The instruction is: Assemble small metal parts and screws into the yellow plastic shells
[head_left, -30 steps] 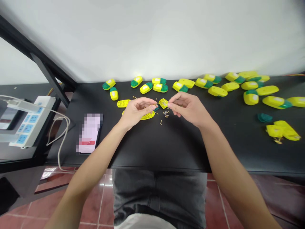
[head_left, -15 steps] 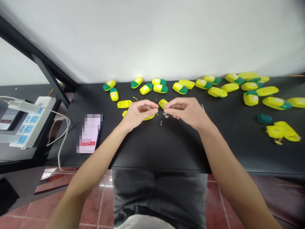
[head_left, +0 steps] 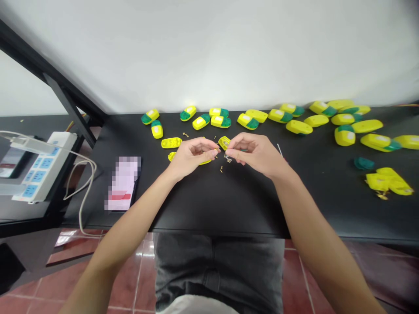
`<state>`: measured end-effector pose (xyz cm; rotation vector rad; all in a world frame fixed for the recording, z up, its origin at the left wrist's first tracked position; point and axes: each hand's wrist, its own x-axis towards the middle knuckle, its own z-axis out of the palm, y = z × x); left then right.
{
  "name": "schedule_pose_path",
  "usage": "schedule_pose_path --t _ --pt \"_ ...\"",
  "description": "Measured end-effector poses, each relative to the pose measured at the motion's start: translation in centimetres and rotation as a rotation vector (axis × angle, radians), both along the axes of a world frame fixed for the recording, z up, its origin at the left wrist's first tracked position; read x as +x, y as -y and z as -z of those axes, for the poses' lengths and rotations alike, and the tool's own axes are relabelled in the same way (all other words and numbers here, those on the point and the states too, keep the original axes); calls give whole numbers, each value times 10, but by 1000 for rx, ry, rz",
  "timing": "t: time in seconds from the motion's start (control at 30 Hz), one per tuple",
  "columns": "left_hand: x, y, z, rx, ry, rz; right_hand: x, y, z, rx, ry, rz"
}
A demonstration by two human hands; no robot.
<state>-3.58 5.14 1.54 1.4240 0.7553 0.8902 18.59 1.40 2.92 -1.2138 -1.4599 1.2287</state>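
My left hand is closed in a pinch above the table, with a tiny yellowish bit at its fingertips that is too small to name. Facing it, my right hand also has thumb and fingers pinched together; what they hold is hidden. Just behind the right fingertips lies an open yellow shell half. Small metal pieces are scattered below the fingertips. Left of my left hand is another open yellow shell half, and a further yellow part is partly covered by that hand.
Several yellow-and-green cases line the wall side of the black table. At the right lie yellow parts and a green cover. A phone lies left, near a power strip and white cable. A thin rod shows behind my right wrist.
The hands stay nearly in place, the right shifting slightly. A small green bit by the left fingertips no longer shows there; some green now shows behind the right fingers.
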Motion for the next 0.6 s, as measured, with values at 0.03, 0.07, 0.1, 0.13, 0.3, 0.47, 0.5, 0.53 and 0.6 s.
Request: schedule_pose_path --t 0.03,0.07,0.1,0.13,0.3,0.47,0.5,0.53,0.6 --pt "0 0 0 2 -3 -3 0 0 0 -10 1 -10" --pt "0 0 1 8 -8 -8 0 0 0 -22 1 -20" --pt "0 -1 2 16 -14 -15 0 0 0 -34 0 -27" --pt "0 -1 2 25 -18 -19 0 0 -1 -44 -2 -33" --pt "-1 -2 5 54 -39 -19 0 0 0 -66 -20 3" --pt "2 0 7 116 -81 -29 -1 0 0 -44 -41 46" --pt "3 1 7 136 -86 -34 -2 0 -1 -39 -46 50" --pt "3 1 7 153 -86 -38 -2 0 -1 -37 -51 49" --pt "4 2 8 175 -78 -37 -3 0 -2 -44 -65 32"
